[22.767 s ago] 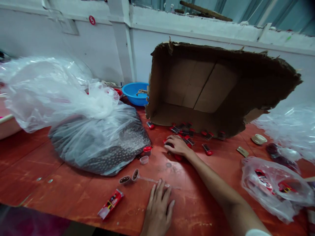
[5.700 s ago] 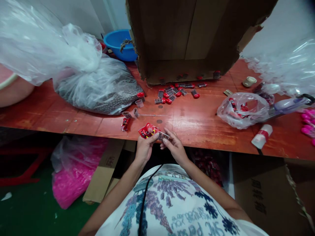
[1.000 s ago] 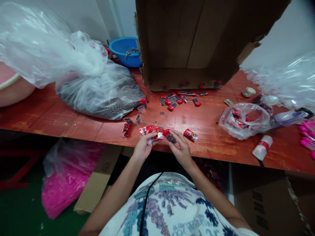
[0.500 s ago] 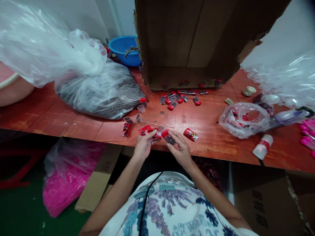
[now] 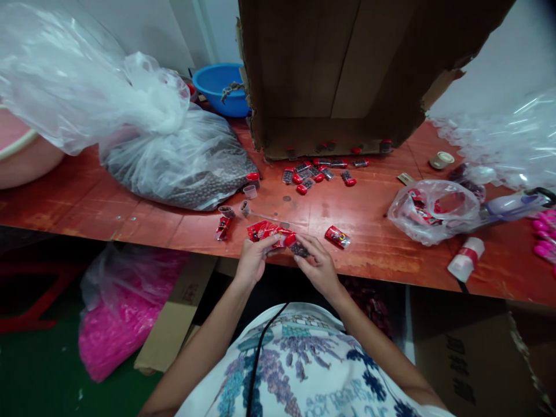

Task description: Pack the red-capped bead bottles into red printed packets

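Observation:
Near the table's front edge, my left hand pinches a red printed plastic wrapper between thumb and fingers. My right hand grips a small clear bottle with a red cap, full of dark beads. The capped end points left and meets the wrapper's edge; whether it is inside cannot be made out. A red wrapped bottle lies to the right of my hands. Left of them are a red wrapper piece and small clear cups. Several red-capped bottles lie farther back.
A torn, open cardboard box stands at the back. On the left sit a clear bag of dark beads and a blue basin. To the right are a bag of red wrappers, a heat-gun-like tool and a white roll.
The red-capped bottle has shifted slightly left, up against the wrapper. The wrapper looks flatter and more spread out. Both hands stay nearly in place.

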Available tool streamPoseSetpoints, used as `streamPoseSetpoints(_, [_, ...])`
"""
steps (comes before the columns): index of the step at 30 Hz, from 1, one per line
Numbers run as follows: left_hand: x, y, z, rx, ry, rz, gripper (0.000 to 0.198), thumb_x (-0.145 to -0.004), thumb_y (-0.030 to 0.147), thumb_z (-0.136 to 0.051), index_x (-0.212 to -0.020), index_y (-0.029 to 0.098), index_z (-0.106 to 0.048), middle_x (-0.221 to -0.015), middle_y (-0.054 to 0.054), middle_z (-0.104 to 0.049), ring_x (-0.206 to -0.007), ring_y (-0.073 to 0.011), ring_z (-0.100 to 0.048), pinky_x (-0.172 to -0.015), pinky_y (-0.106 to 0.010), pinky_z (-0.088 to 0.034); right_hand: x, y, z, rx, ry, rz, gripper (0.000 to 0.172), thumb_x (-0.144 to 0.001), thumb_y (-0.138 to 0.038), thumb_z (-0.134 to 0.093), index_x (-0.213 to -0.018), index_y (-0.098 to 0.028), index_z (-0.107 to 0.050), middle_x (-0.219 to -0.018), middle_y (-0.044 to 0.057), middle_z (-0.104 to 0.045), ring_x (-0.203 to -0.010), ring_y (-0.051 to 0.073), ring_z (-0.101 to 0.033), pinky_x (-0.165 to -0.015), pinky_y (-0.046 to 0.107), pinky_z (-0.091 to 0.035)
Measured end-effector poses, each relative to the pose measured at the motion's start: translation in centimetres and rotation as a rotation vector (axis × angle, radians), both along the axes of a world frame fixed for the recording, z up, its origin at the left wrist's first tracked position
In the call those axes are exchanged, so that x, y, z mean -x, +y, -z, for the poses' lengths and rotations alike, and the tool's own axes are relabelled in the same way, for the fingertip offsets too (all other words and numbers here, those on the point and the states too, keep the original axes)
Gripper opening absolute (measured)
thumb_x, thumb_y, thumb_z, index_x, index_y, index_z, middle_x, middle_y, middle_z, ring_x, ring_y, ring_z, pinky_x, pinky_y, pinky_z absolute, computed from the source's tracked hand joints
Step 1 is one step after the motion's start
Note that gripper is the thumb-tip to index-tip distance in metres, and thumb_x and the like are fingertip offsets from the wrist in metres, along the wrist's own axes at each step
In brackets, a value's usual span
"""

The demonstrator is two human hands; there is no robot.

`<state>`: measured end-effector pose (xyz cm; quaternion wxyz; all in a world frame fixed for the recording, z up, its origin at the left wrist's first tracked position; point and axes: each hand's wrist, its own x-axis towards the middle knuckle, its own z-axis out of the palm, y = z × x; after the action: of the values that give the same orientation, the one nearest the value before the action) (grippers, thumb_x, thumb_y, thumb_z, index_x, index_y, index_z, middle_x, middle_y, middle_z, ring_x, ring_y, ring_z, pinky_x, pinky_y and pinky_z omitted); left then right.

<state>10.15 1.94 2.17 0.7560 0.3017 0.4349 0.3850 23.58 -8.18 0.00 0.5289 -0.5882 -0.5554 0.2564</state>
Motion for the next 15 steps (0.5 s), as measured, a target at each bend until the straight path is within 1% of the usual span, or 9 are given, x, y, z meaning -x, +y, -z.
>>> streamPoseSetpoints(3, [0.2, -0.1, 0.1, 0.007, 0.017, -0.071, 0.026, -0.057, 0.019, -0.08, -0.079, 0.014, -0.067, -0.07, -0.004, -0.071, -0.059, -0.0181, -0.067, -0.058, -0.03, -0.057, 0.0, 0.0, 0.1, 0.003, 0.032, -0.021, 0.048, -0.082, -0.013, -0.053, -0.127, -0.031, -0.054, -0.126, 0.005, -0.055, -0.117, 0.019, -0.051, -0.103, 0.037, -0.039])
streamPoseSetpoints(6, [0.6, 0.1, 0.6, 0.039, 0.031, -0.139, 0.025, -0.057, 0.02, -0.08, -0.077, 0.015, -0.066, -0.065, -0.001, -0.069, -0.056, -0.0156, -0.065, -0.056, -0.028, -0.056, 0.0, 0.0, 0.2, 0.034, 0.146, 0.018, 0.047, -0.08, -0.014, -0.056, -0.125, -0.029, -0.056, -0.122, 0.005, -0.056, -0.113, 0.019, -0.053, -0.1, 0.036, -0.041])
streamPoseSetpoints(8, [0.9, 0.3, 0.9, 0.097, 0.013, -0.132, 0.023, -0.058, 0.02, -0.08, -0.074, 0.014, -0.065, -0.064, -0.001, -0.069, -0.057, -0.0154, -0.065, -0.057, -0.029, -0.057, 0.0, 0.0, 0.3, 0.065, 0.248, 0.047, 0.048, -0.078, -0.015, -0.059, -0.124, -0.028, -0.056, -0.118, 0.005, -0.057, -0.107, 0.019, -0.055, -0.096, 0.035, -0.044])
streamPoseSetpoints(11, [1.4, 0.4, 1.2, 0.202, -0.018, -0.127, 0.019, -0.061, 0.019, -0.078, -0.072, 0.013, -0.064, -0.064, -0.001, -0.068, -0.058, -0.0151, -0.066, -0.059, -0.028, -0.057, 0.1, -0.1, 0.2, 0.095, 0.359, 0.036, 0.05, -0.077, -0.018, -0.062, -0.125, -0.027, -0.054, -0.116, 0.005, -0.057, -0.101, 0.018, -0.056, -0.091, 0.033, -0.046])
streamPoseSetpoints(13, [1.6, 0.4, 1.3, 0.254, -0.027, -0.137, 0.015, -0.064, 0.018, -0.076, -0.071, 0.012, -0.064, -0.064, -0.001, -0.068, -0.058, -0.0144, -0.065, -0.059, -0.028, -0.057, 0.4, -0.1, 0.0, 0.087, 0.37, 0.017, 0.05, -0.077, -0.018, -0.062, -0.125, -0.027, -0.054, -0.117, 0.005, -0.056, -0.102, 0.018, -0.056, -0.09, 0.032, -0.046])
streamPoseSetpoints(15, [1.6, 0.4, 1.4, 0.287, -0.033, -0.141, 0.012, -0.066, 0.018, -0.073, -0.071, 0.012, -0.063, -0.065, -0.002, -0.069, -0.058, -0.0143, -0.065, -0.06, -0.028, -0.057, 0.7, -0.1, -0.4, 0.063, 0.334, 0.005, 0.049, -0.077, -0.018, -0.061, -0.125, -0.028, -0.055, -0.118, 0.005, -0.055, -0.104, 0.019, -0.055, -0.092, 0.032, -0.045])
